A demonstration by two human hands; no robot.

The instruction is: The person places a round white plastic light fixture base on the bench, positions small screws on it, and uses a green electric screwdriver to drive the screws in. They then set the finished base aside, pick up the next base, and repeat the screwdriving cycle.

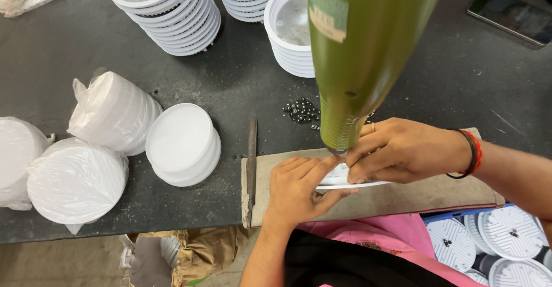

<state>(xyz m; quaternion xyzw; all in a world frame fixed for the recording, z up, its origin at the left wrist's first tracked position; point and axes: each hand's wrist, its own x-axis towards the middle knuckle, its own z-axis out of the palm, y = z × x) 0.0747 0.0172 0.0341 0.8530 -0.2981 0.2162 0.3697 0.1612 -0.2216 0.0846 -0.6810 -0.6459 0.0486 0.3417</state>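
Note:
A green powered screwdriver hangs from above, its tip pointing down onto a white round plastic part. The part lies on a tan cardboard mat at the table's front edge. My right hand grips the tool's lower end. It wears a black and a red band on the wrist. My left hand lies flat on the white part, fingers pressing it close to the tool tip. The hands hide most of the part.
Stacks of white round housings stand at the back, and stacks of white discs, some in plastic bags, at the left. Small dark screws lie scattered. A metal file, a phone, and a blue crate with finished parts are nearby.

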